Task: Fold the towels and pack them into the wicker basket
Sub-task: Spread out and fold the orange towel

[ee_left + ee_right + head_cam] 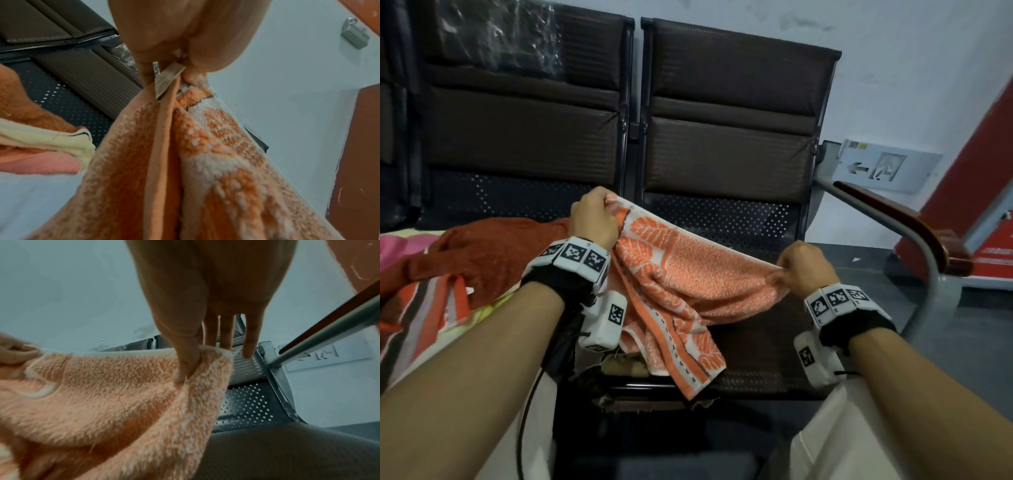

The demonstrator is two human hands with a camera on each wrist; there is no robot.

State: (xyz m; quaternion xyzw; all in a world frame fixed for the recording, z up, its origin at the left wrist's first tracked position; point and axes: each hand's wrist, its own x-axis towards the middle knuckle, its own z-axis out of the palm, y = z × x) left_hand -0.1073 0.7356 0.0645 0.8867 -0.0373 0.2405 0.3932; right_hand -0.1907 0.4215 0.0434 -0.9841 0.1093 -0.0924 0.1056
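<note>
stretching between two hands, the orange and white patterned towel [688, 274] is hanging in the air over the dark perforated bench seat [739, 219], its top edge pulled fairly taut and running down from left to right. the left hand [594, 219] is gripping the higher corner, fingers curled round the cloth; the left wrist view is showing the fingers [164, 40] bunching that corner beside a small sewn label [166, 79]. the right hand [806, 265] is pinching the lower corner, and the right wrist view is showing the thumb [185, 353] pressing the fluffy cloth against the forefinger while the other fingers are pointing straight out behind it. the two hands are sitting well apart, one at each end of the edge. the rest of the towel is drooping in loose folds, its striped border [678, 349] dangling past the front of the seat. a heap of other towels [465, 267], rust, striped and pale yellow, is lying on the seat to the left. a metal armrest with a wooden top [914, 226] is curving past on the right.
</note>
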